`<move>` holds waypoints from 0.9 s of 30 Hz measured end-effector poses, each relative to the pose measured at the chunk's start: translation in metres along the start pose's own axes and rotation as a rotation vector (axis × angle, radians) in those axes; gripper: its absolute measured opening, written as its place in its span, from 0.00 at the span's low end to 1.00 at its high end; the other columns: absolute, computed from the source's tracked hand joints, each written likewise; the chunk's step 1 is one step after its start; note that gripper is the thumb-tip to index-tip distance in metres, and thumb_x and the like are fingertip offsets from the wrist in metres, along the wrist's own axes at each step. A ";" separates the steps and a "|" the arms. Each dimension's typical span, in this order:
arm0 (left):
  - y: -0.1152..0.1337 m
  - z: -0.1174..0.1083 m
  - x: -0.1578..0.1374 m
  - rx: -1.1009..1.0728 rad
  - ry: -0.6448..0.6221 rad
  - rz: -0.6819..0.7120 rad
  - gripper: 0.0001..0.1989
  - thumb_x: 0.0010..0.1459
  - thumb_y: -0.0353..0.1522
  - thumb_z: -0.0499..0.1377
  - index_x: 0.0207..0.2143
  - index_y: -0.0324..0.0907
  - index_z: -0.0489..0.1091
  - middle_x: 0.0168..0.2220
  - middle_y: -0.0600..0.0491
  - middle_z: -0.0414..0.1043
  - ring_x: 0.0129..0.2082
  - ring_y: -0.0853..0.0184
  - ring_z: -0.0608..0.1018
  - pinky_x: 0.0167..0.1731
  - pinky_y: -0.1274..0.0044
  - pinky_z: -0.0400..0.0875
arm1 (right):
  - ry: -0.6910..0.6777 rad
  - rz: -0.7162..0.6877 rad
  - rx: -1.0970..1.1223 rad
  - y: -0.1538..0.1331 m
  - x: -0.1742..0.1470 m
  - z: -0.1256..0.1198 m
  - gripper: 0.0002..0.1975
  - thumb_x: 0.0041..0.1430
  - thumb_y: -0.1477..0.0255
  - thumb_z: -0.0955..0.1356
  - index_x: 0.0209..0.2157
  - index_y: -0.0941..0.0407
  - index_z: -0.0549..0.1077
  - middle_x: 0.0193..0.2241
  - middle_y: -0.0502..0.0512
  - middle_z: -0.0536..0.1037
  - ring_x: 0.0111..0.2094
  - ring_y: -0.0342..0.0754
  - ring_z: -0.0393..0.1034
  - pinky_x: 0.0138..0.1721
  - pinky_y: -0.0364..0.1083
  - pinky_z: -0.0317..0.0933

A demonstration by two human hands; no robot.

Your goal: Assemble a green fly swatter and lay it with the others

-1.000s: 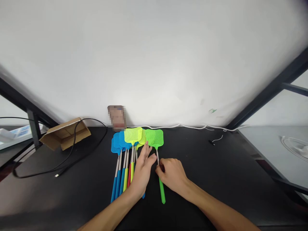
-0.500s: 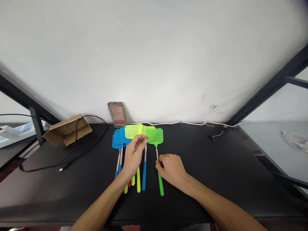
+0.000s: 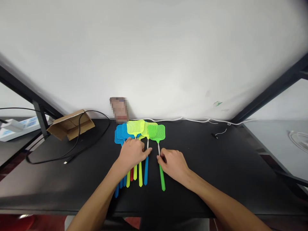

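Several fly swatters lie side by side on the black table [image 3: 216, 170], heads toward the wall: blue heads [image 3: 120, 135] at the left, yellow-green ones [image 3: 136, 127] in the middle, a green swatter [image 3: 157, 132] at the right. My left hand [image 3: 132, 154] rests over the metal shafts of the middle swatters, its fingers curled on the shaft of the one with a blue handle [image 3: 146, 166]. My right hand [image 3: 173, 163] pinches the green swatter's shaft just above its green handle [image 3: 162, 179].
An open cardboard box [image 3: 71, 125] with a black cable [image 3: 72, 150] looped through it sits at the back left. A white cable [image 3: 192, 121] runs along the wall. A small card [image 3: 119, 109] leans against the wall behind the swatters. Black frame bars rise at both sides.
My left hand went from lying flat beside the green swatter up to the yellow-green heads, then came back down onto the shafts. A blue-handled and a yellow-handled swatter now lie apart from the pile.
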State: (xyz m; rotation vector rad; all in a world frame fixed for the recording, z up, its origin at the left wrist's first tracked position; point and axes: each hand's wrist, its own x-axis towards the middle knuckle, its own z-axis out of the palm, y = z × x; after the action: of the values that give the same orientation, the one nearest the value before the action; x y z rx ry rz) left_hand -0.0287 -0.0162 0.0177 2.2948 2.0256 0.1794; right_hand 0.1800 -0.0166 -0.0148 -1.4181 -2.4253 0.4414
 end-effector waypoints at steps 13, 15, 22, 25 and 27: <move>-0.011 -0.006 -0.004 0.196 0.111 -0.108 0.21 0.66 0.38 0.51 0.22 0.41 0.72 0.25 0.44 0.76 0.29 0.54 0.79 0.44 0.62 0.65 | -0.029 -0.001 -0.027 -0.001 0.000 0.000 0.13 0.66 0.66 0.67 0.27 0.55 0.67 0.25 0.48 0.77 0.25 0.45 0.70 0.27 0.46 0.41; -0.022 -0.007 -0.004 0.224 0.093 -0.181 0.22 0.65 0.41 0.53 0.21 0.41 0.71 0.23 0.44 0.74 0.27 0.54 0.78 0.43 0.62 0.65 | -0.037 -0.003 -0.024 -0.001 0.000 -0.001 0.13 0.66 0.67 0.67 0.27 0.55 0.67 0.25 0.48 0.78 0.25 0.45 0.71 0.27 0.46 0.41; -0.018 -0.001 -0.001 0.207 0.006 -0.178 0.18 0.62 0.36 0.52 0.21 0.41 0.70 0.23 0.44 0.72 0.29 0.54 0.78 0.41 0.65 0.64 | -0.046 -0.002 -0.035 -0.001 0.000 -0.001 0.13 0.67 0.67 0.67 0.28 0.55 0.67 0.25 0.48 0.78 0.26 0.45 0.71 0.27 0.46 0.41; -0.011 -0.007 -0.001 0.197 0.033 -0.201 0.18 0.60 0.34 0.52 0.18 0.42 0.66 0.20 0.46 0.69 0.27 0.56 0.76 0.37 0.67 0.62 | -0.054 -0.009 -0.039 0.000 0.000 -0.001 0.12 0.67 0.66 0.67 0.29 0.55 0.68 0.26 0.48 0.78 0.27 0.46 0.72 0.28 0.47 0.41; -0.008 -0.013 -0.002 0.135 0.067 -0.229 0.19 0.60 0.35 0.52 0.16 0.43 0.62 0.18 0.49 0.65 0.24 0.59 0.73 0.33 0.70 0.59 | -0.049 -0.017 -0.036 0.000 0.000 0.000 0.11 0.68 0.66 0.66 0.30 0.55 0.69 0.26 0.49 0.79 0.27 0.46 0.73 0.28 0.47 0.42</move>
State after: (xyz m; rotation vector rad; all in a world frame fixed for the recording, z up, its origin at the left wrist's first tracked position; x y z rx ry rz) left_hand -0.0387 -0.0176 0.0293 2.1318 2.3819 0.1094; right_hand 0.1802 -0.0167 -0.0149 -1.4154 -2.4942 0.4359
